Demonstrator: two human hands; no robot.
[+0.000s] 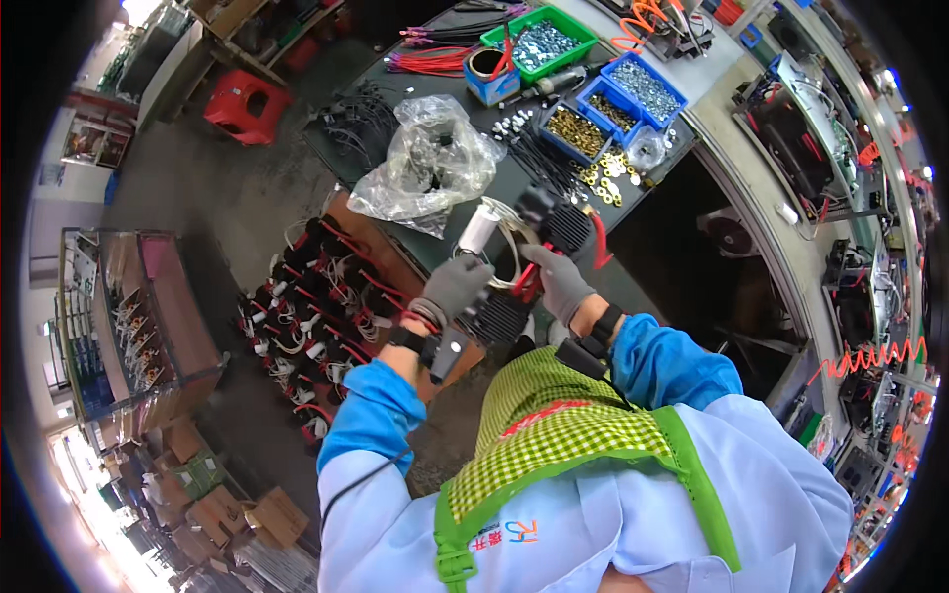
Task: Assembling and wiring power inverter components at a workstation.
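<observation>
Both my grey-gloved hands are closed on a black ribbed assembly [568, 229] with red wires, held over the near edge of the dark bench. My left hand [453, 287] grips its lower left side, where more black fins show below the fingers. A white cylinder [478, 229] stands out just above that hand, touching or close to the fingertips. From the right, my right hand [560, 285] holds the assembly near its middle, beside the red wires. A pale cable [507, 212] loops between the two hands. The palms and the assembly's centre are hidden by the gloves.
A crumpled clear plastic bag [435, 158] lies on the bench. Behind it are a green bin [542, 44] and a blue bin [643, 89] of metal parts, and brass pieces [575, 131]. Many similar wired black units [321, 316] sit lower left. A red stool [245, 107] stands beyond.
</observation>
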